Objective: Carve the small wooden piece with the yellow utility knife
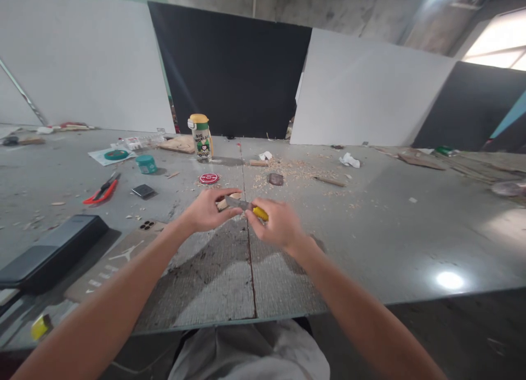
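Between the fingers of my left hand is a small pale piece of wood, partly covered by the fingers. My right hand is closed around the yellow handle of a utility knife. The knife's grey blade points left and lies against or just in front of the wood; I cannot tell which. Both hands are close together above the table. Beyond them lie a red round lid and a dark brownish block.
Wood shavings cover the table beyond my hands, with a thin pointed tool among them. A yellow-lidded bottle stands farther back. Leftward are a teal jar, red-handled cutters, a black case and a phone.
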Demonstrator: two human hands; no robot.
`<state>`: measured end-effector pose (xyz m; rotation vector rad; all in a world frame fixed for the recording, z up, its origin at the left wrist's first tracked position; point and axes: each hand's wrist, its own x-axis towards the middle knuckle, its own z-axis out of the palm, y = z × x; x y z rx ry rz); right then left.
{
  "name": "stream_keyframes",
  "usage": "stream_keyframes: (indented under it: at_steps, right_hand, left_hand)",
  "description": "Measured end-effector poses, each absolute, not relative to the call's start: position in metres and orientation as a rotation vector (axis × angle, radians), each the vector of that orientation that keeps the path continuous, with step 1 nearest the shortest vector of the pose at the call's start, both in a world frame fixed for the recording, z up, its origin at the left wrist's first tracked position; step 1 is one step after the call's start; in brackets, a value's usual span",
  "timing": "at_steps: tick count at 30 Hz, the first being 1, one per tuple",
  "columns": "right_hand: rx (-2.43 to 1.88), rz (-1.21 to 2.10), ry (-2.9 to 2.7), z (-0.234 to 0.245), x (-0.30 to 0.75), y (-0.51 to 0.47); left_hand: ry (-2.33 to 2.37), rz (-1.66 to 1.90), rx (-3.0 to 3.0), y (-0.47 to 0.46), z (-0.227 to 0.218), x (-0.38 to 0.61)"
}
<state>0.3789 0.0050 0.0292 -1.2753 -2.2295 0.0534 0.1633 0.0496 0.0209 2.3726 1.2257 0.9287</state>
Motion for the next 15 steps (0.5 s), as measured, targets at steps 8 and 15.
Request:
stream_keyframes:
  at_steps: [8, 15]
  right_hand:
    - [-1.291, 0.063, -2.144, 0.0304, 0.3795, 0.0065]
    - [-1.202, 0.138, -2.247, 0.0275, 0.3796, 0.0066]
  left_hand:
    - [1.303, 1.017, 2.339, 0.0477, 0.022, 0.1692]
    - [1.245, 0.948, 2.365, 0.0419, 0.0277, 0.1679]
